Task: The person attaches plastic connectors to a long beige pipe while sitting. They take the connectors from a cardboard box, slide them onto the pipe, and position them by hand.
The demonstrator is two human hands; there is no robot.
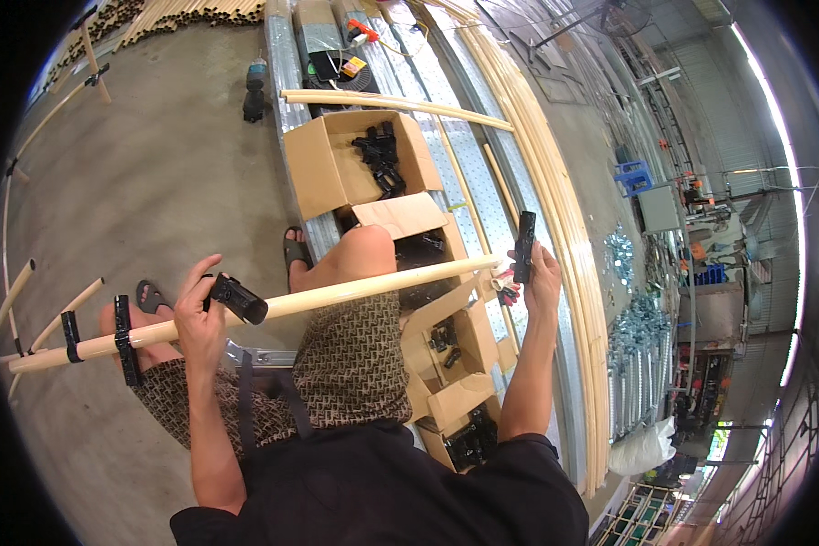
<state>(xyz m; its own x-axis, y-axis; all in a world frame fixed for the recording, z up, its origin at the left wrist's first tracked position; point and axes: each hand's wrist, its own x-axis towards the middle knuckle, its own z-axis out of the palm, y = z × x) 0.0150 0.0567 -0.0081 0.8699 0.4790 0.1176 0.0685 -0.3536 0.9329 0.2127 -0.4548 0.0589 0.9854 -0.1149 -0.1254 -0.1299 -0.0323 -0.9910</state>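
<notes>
A cream-coloured pipe (355, 287) lies across my thighs, running from the far left to just short of my right hand. My left hand (198, 318) is at the pipe, its thumb and fingers around a black pipe joint (237, 299) that overlaps the pipe. Two more black joints, one short (71, 337) and one long (126, 341), sit around the pipe farther left. By the pipe's right end, my right hand (544, 278) grips another black joint (524, 246), held upright; its far side is hidden.
Open cardboard boxes (314, 168) with black joints stand to the right of my knees. Beyond them are metal beams (482, 182) and a long bundle of cream pipes (564, 227). A partly built pipe frame (11, 168) stands at left. A blue stool (633, 176) is farther right.
</notes>
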